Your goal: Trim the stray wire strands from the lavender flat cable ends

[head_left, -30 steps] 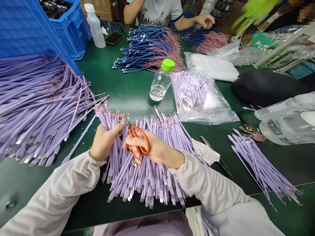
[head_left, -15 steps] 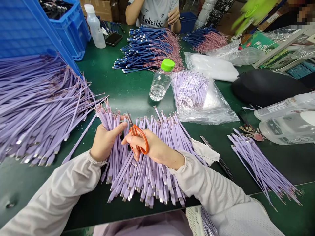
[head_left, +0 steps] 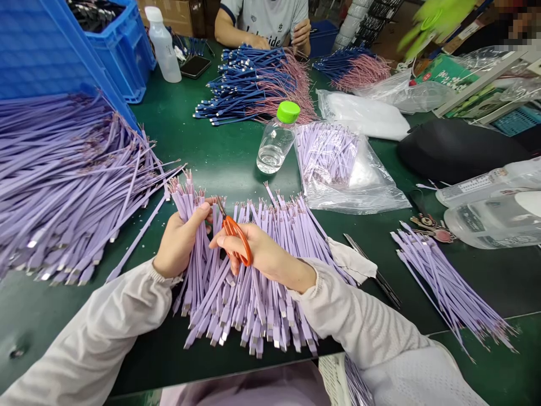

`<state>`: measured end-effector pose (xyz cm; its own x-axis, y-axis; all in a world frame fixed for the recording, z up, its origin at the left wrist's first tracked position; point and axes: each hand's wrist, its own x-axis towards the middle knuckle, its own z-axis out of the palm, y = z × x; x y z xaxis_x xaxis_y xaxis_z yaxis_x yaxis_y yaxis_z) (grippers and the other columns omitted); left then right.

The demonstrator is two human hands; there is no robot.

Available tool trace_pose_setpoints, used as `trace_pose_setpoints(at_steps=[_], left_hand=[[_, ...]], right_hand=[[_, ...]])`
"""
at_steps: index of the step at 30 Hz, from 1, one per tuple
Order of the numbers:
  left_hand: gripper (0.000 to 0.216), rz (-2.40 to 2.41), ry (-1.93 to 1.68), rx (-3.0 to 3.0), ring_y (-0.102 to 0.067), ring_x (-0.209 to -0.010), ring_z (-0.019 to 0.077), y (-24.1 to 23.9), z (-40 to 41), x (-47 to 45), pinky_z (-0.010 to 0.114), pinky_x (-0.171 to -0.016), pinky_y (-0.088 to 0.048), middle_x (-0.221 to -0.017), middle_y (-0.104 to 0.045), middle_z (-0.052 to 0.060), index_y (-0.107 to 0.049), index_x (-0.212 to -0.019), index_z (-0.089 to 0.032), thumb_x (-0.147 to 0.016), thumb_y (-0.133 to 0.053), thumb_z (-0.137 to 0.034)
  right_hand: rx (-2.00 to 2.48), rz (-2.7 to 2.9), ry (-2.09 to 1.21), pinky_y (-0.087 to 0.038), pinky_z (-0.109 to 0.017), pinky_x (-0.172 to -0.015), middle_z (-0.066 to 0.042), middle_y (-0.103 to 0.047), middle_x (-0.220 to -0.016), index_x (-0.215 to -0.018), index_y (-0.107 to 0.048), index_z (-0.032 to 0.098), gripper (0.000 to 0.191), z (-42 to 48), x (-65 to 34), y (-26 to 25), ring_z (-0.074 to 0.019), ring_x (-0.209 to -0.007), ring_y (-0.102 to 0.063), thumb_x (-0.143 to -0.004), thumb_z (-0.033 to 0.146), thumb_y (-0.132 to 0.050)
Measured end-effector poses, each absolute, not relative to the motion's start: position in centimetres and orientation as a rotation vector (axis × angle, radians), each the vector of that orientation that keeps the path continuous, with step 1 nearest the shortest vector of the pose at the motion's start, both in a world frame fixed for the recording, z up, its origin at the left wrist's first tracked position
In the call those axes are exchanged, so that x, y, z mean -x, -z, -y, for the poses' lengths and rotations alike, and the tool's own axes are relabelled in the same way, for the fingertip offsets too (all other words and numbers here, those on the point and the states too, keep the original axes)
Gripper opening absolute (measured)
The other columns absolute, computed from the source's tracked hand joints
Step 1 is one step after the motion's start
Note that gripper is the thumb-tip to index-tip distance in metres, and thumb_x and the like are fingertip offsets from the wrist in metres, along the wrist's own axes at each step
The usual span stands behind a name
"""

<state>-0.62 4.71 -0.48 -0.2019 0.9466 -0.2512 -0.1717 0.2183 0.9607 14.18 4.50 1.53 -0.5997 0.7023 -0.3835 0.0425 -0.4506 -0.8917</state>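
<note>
My left hand [head_left: 180,239] is closed around a bunch of flat purple USB cables [head_left: 186,204], their stripped wire ends pointing up and away from me. In my right hand [head_left: 262,254] is a pair of scissors [head_left: 237,239] with orange handles. Its metal blades point up beside my left fingertips, close to the wire ends. Below and to the right of both hands lies a wide row of purple USB cables [head_left: 274,282], plugs towards me. My left fingers are partly hidden behind the bunch.
A large purple cable pile [head_left: 63,186] lies left by a blue crate [head_left: 118,51]. Ahead stand a green-capped bottle [head_left: 276,141] and a bagged cable bundle [head_left: 333,158]. Tweezers [head_left: 376,276] and a loose cable bunch [head_left: 448,282] lie right. A co-worker [head_left: 266,25] sits opposite behind blue cables [head_left: 249,79].
My left thumb has drawn back slightly to the left. The scissors have turned a little, with their handles closer together. The co-worker's arm has come down to the cables opposite.
</note>
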Motion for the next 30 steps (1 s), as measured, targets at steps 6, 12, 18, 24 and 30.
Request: trace_pose_setpoints(at_steps=[6, 12, 18, 24, 30], left_hand=[[0.038, -1.305, -1.230, -0.697, -0.052, -0.057, 0.0110, 0.0, -4.7, 0.7, 0.021, -0.057, -0.044, -0.060, -0.058, -0.002, -0.068, -0.078, -0.014, -0.055, -0.082, -0.042], [0.036, -1.183, -1.198, -0.562, -0.052, -0.054, 0.0091, -1.3, -4.7, 0.5, 0.020, -0.053, -0.045, -0.059, -0.059, -0.001, -0.063, -0.064, -0.014, -0.049, -0.086, -0.037], [0.037, -1.122, -1.198, -0.517, -0.051, -0.052, 0.0070, -1.6, -4.7, 0.5, 0.018, -0.052, -0.044, -0.059, -0.059, -0.002, -0.062, -0.066, -0.012, -0.048, -0.088, -0.033], [0.035, -1.112, -1.186, -0.546, -0.051, -0.052, 0.0072, -1.7, -4.6, 0.5, 0.017, -0.052, -0.044, -0.058, -0.059, -0.002, -0.062, -0.066, -0.013, -0.051, -0.086, -0.033], [0.035, -1.105, -1.160, -0.585, -0.051, -0.053, 0.0079, -1.9, -4.5, 0.4, 0.018, -0.052, -0.043, -0.058, -0.059, -0.002, -0.061, -0.066, -0.014, -0.053, -0.085, -0.035]], right_hand=[[1.242, 1.823, -1.338, -0.041, -0.024, -0.051, 0.003, -0.049, -0.063, -0.083, -0.058, 0.016, 0.010, -4.9, -14.7, -1.5, -0.0090, -0.054, -0.047, -0.081, 0.023, -0.052], [1.319, 2.224, 0.051, -0.042, -0.031, -0.066, -0.007, -0.053, -0.084, -0.097, -0.061, 0.015, 0.023, -6.1, -16.2, -1.1, -0.0185, -0.079, -0.051, -0.085, 0.008, -0.042], [1.388, 2.275, 0.381, -0.036, -0.030, -0.059, -0.006, -0.051, -0.078, -0.093, -0.063, 0.016, 0.024, -7.0, -16.8, -0.3, -0.0175, -0.070, -0.047, -0.087, 0.009, -0.041], [1.388, 2.264, 0.331, -0.037, -0.030, -0.061, -0.005, -0.051, -0.077, -0.101, -0.063, 0.018, 0.027, -6.9, -16.7, -0.4, -0.0173, -0.073, -0.050, -0.091, 0.012, -0.038], [1.418, 2.247, 0.269, -0.038, -0.028, -0.059, -0.005, -0.054, -0.076, -0.104, -0.063, 0.018, 0.027, -6.8, -16.7, -0.5, -0.0163, -0.071, -0.053, -0.093, 0.014, -0.040]])
